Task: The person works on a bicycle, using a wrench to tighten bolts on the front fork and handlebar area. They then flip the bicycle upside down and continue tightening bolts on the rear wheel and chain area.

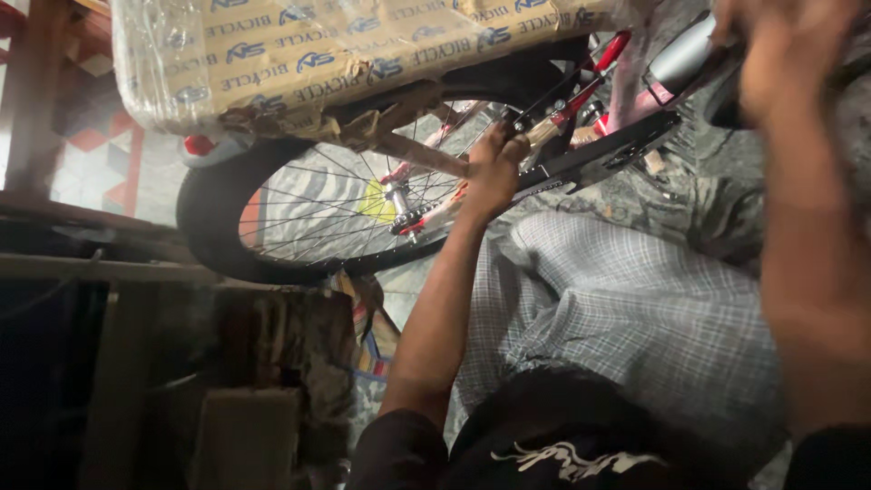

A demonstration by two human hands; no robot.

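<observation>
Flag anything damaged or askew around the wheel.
The cardboard wrap above the bicycle wheel is torn and ragged along its lower edge, near the left hand at the frame. The right hand grips something dark and blurred. Spokes look straight.

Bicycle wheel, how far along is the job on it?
Done: the spoked wheel with its tyre sits in the red frame. In hand: the left hand is closed on a wrapped frame tube beside the spokes; the right hand, blurred, is on a dark part. Left: cardboard and plastic wrapping covers the frame above.
</observation>
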